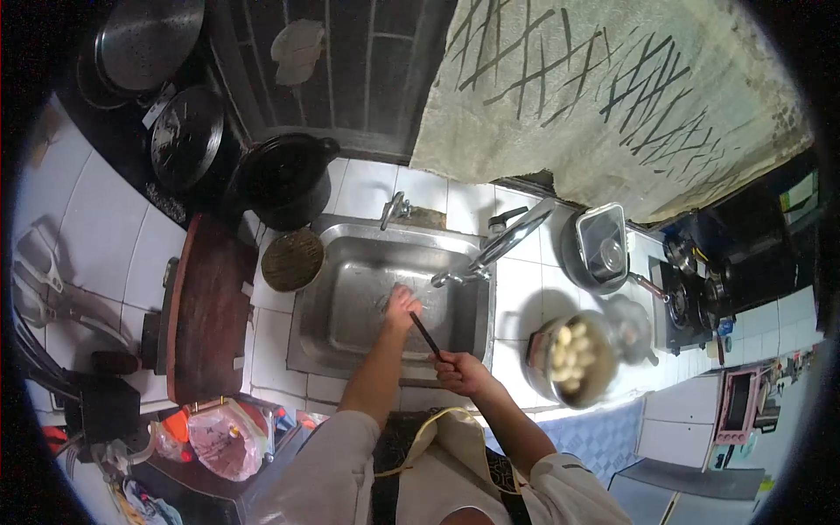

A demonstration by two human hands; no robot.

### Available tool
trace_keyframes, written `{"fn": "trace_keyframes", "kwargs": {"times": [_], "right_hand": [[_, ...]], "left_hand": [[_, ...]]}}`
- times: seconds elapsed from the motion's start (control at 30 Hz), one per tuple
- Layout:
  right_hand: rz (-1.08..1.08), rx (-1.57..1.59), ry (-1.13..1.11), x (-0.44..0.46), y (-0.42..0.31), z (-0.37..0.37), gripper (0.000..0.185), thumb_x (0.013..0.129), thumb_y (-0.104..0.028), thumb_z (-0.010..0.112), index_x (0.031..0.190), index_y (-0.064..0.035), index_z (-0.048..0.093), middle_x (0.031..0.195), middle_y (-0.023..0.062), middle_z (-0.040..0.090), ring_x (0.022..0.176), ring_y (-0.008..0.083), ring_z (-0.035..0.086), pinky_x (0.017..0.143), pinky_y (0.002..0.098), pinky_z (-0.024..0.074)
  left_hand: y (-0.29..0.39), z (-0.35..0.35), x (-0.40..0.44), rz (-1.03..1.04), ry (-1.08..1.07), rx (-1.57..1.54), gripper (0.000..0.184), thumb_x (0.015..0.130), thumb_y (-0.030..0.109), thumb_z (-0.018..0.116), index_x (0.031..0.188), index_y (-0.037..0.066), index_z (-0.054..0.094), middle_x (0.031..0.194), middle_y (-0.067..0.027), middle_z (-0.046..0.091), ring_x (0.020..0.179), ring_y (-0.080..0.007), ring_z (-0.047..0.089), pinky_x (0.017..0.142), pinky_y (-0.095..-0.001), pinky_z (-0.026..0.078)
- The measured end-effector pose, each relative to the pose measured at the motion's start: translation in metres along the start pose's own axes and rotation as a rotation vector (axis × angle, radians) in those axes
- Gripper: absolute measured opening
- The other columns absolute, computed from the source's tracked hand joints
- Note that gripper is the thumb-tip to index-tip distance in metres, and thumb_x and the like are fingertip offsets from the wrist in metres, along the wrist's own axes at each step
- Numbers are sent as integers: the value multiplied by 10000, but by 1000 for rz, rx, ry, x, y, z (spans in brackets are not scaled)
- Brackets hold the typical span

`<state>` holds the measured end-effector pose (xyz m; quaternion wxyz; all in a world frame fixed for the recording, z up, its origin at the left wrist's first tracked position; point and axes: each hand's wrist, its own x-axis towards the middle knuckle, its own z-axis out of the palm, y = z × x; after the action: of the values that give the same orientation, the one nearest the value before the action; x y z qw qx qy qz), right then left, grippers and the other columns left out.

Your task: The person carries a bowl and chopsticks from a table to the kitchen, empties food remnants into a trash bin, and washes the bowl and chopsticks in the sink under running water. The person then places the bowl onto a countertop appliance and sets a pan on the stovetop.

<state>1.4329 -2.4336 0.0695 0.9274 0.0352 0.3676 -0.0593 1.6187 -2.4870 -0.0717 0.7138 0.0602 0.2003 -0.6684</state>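
Observation:
Over the steel sink (306,297), a thin dark rod-like thing (425,335) slants between my two hands; its exact kind does not show. My right hand (464,374) is closed around its near end, above the sink's front rim. At the far end my left hand (402,307) is curled against it over the basin, fingers closed and partly hidden. A chrome faucet (459,276) reaches in over the basin from the right. A smaller tap (395,210) stands behind the sink.
Right of the sink stands a pot (573,359) with pale roundish pieces in it, blurred. Behind it sits a dark pan (595,249) near the stove (678,302). On the left are a brown wooden board (210,306), a round woven-looking item (292,260) and a black pot (284,179).

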Motion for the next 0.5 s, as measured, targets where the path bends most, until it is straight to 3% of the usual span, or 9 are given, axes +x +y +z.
{"fn": "trace_keyframes", "kwargs": {"times": [0.07, 0.13, 0.2, 0.23, 0.27, 0.33, 0.4, 0.47, 0.5], "right_hand": [[-39, -25, 6, 0, -11, 0, 168, 864, -178, 390, 882, -44, 489, 517, -22, 330, 365, 75, 272, 297, 202, 216], [-138, -155, 194, 9, -22, -1, 173, 862, -189, 403, 877, -44, 496, 510, -21, 336, 361, 70, 264, 301, 206, 214], [-225, -374, 267, 11, -28, 6, 181, 858, -201, 411, 866, -44, 503, 509, -20, 346, 363, 67, 273, 305, 205, 217], [-306, -593, 347, 12, -29, 12, 190, 854, -213, 420, 855, -44, 509, 508, -18, 357, 366, 64, 282, 308, 204, 219], [-307, -592, 341, 15, -26, 14, 190, 854, -213, 420, 855, -44, 509, 508, -18, 357, 366, 64, 282, 308, 204, 219], [-463, -1001, 478, 23, -23, 18, 227, 846, -242, 431, 844, -32, 518, 507, -11, 379, 367, 66, 307, 312, 206, 234], [-482, -1103, 525, 28, -30, 20, 233, 844, -230, 433, 832, -16, 525, 512, -7, 393, 374, 77, 350, 315, 229, 267], [-568, -1316, 491, 36, -37, 3, 229, 841, -219, 440, 858, -10, 530, 531, 2, 435, 431, 104, 418, 346, 272, 324], [-564, -1320, 477, 36, -43, -2, 229, 841, -219, 440, 858, -10, 530, 531, 2, 435, 431, 104, 418, 346, 272, 324]], "left_hand": [[-15, 18, 1, -183, 361, 65, 227, 809, 223, 465, 608, 142, 398, 458, 26, 306, 349, -98, 287, 321, -237, 250], [-38, 2, 4, -29, 186, 273, 157, 757, 157, 516, 639, 116, 421, 455, 4, 341, 335, -128, 308, 322, -263, 305], [-49, 2, 9, 320, 449, 925, 98, 751, 145, 495, 690, 71, 477, 466, -31, 405, 347, -151, 375, 334, -307, 348], [-40, -19, 21, 521, 428, 1193, 159, 790, 165, 438, 823, 29, 513, 503, -60, 456, 383, -187, 445, 346, -329, 377], [-23, -35, 35, 525, 427, 1197, 159, 790, 165, 438, 823, 29, 513, 503, -60, 456, 383, -187, 445, 346, -329, 377], [8, -46, 59, 296, 646, 1231, 194, 839, 205, 435, 824, 14, 469, 567, -77, 491, 393, -224, 458, 367, -350, 400], [-3, -2, 33, 410, 600, 1097, 241, 837, 241, 445, 774, 12, 481, 608, -98, 510, 479, -247, 496, 420, -376, 426], [-1, 4, 23, 244, 751, 715, 295, 832, 290, 440, 775, 12, 520, 649, -124, 549, 542, -255, 547, 469, -356, 463], [2, 4, 19, 257, 758, 714, 295, 832, 290, 440, 775, 12, 520, 649, -124, 549, 542, -255, 547, 469, -356, 463]]}}
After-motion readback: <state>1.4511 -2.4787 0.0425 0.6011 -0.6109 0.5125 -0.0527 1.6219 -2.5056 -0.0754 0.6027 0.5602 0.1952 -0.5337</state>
